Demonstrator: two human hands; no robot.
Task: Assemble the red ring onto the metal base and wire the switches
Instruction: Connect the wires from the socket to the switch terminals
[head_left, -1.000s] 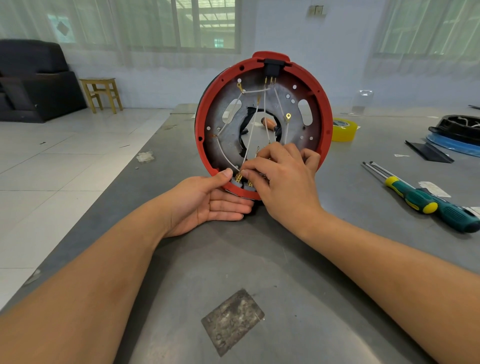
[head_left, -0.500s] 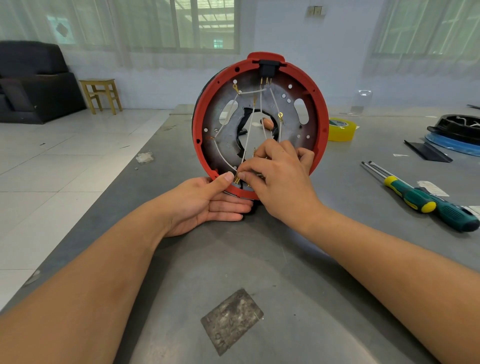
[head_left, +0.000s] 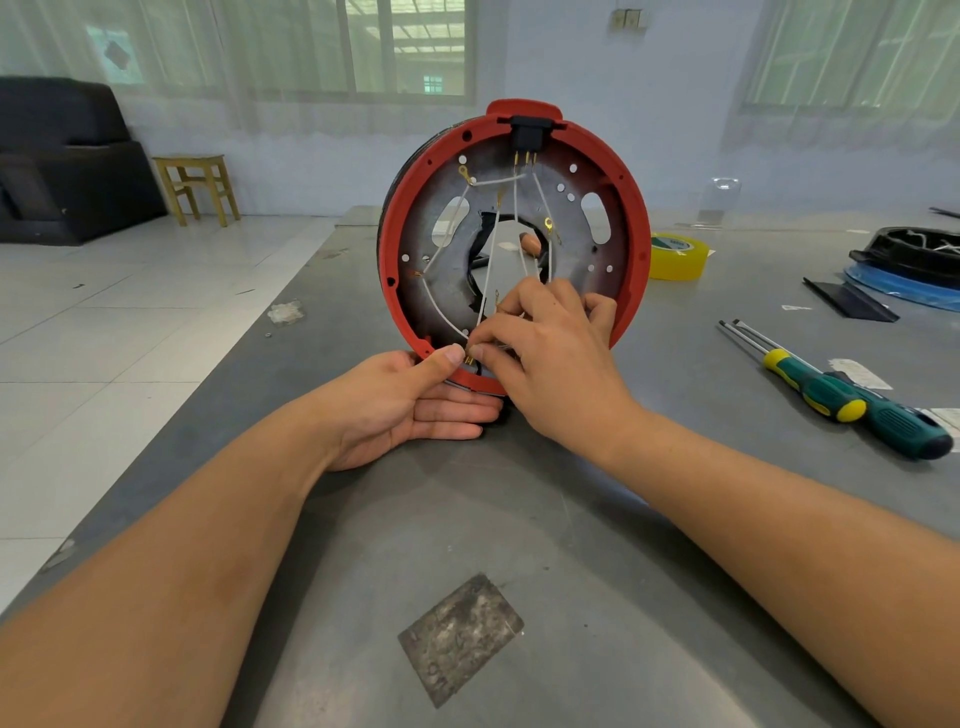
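In the head view, the red ring (head_left: 387, 244) already sits around the metal base (head_left: 571, 228), and the joined assembly stands on edge on the grey bench (head_left: 519, 519), its open side facing the camera. That part of the task looks done. The wiring is under way: several white wires (head_left: 491, 260) fan down from the black switch (head_left: 527, 136) at the top of the ring, some ending in loose brass terminals (head_left: 548, 224) that hang free over the central opening.

The left hand (head_left: 410, 400) steadies the assembly from below, fingers straight under the lower rim and thumb pressed onto the red edge. The right hand (head_left: 550, 353) has its fingers curled, thumb and forefinger pinching a small brass terminal at the bottom of the ring, just beside the left thumb. Whether that terminal is seated on a switch lug is hidden by the fingers.

Judging by the free ends, a few connections remain to be made.

To the right lie two green-handled screwdrivers (head_left: 852, 410), well apart from the assembly; a roll of yellow tape (head_left: 678, 255) sits behind it.
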